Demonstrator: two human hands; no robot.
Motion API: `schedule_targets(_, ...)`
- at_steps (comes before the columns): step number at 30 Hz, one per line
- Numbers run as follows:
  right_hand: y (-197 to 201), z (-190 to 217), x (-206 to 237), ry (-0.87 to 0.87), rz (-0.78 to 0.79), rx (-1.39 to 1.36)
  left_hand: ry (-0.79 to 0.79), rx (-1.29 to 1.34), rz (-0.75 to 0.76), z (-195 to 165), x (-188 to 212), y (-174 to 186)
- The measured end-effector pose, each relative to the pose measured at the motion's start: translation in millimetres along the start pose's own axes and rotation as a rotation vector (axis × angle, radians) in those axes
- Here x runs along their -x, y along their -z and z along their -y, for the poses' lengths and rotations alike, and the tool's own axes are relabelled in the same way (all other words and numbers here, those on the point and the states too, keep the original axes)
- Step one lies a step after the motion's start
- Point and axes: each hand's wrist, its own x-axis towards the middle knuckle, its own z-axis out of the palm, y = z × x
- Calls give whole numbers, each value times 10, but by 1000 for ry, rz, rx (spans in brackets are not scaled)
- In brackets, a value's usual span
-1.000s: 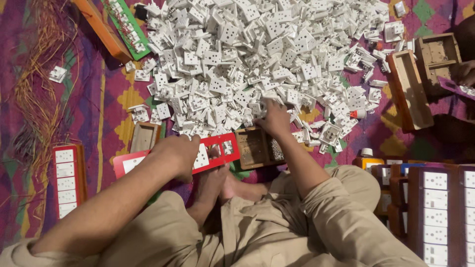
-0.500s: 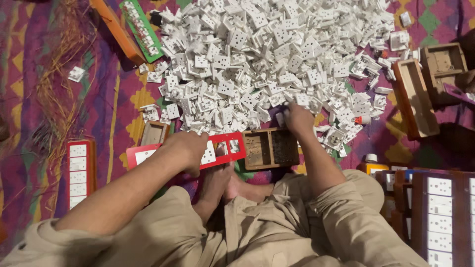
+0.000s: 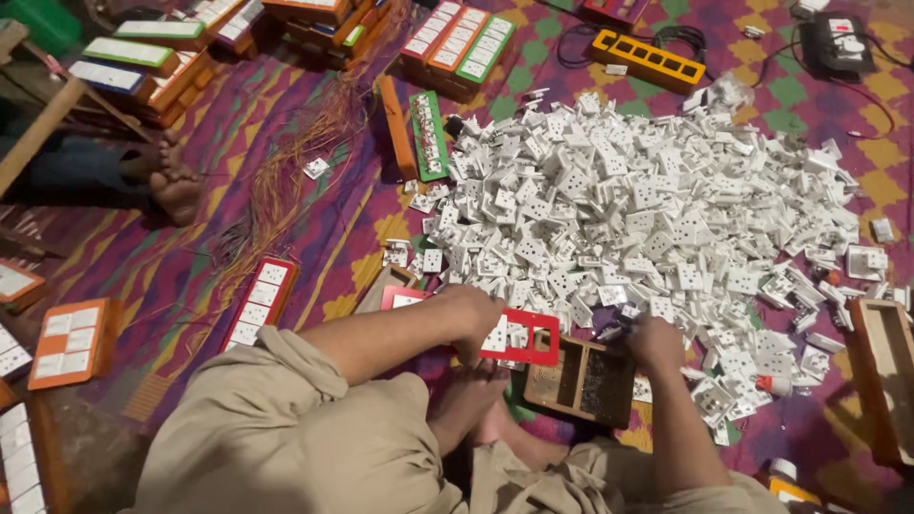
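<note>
I sit on a patterned mat facing a big heap of white socket pieces [image 3: 647,219]. My left hand [image 3: 473,319] rests curled on a red rectangular frame [image 3: 533,338] partly filled with white pieces, holding it down in front of my feet. My right hand [image 3: 655,341] is closed at the near edge of the heap, just above a small wooden tray [image 3: 581,385] with two compartments. What my right fingers hold is too small to tell.
Filled red, orange and green frames [image 3: 259,300] lie around the mat, with stacks at the back [image 3: 457,48]. A bundle of thin wires [image 3: 276,190] lies at left. Another person's feet [image 3: 171,181] are at far left. A wooden box [image 3: 885,366] stands at right.
The camera has tilted up, showing more of the mat and the far stacks. My right hand has drawn back from the heap toward the wooden tray. My left hand stays on the red frame.
</note>
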Motion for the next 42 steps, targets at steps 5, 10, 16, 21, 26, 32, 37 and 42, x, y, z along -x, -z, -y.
schedule_targets(5,10,-202,110,-18,-258,-77,27,11,-2,-13,36,25)
schedule_targets(10,38,-365,205,-62,-339,-41,-4,26,-50,-27,26,40)
schedule_targets(16,57,-447,213,-93,-444,-241,-17,29,-78,-24,-5,48)
schedule_targets(21,-27,-483,208,-45,-520,-388,-19,22,-98,-1,6,30)
schedule_targets(26,-58,-383,199,239,-433,-1342,10,23,-90,2,23,25)
schedule_targets(32,18,33,534,659,-613,-1489,14,59,-86,0,20,19)
schedule_targets(37,206,619,990,892,-1223,-702,-11,207,-367,-2,72,59)
schedule_targets(42,355,941,1294,1113,-1123,-794,35,222,-523,-27,189,176)
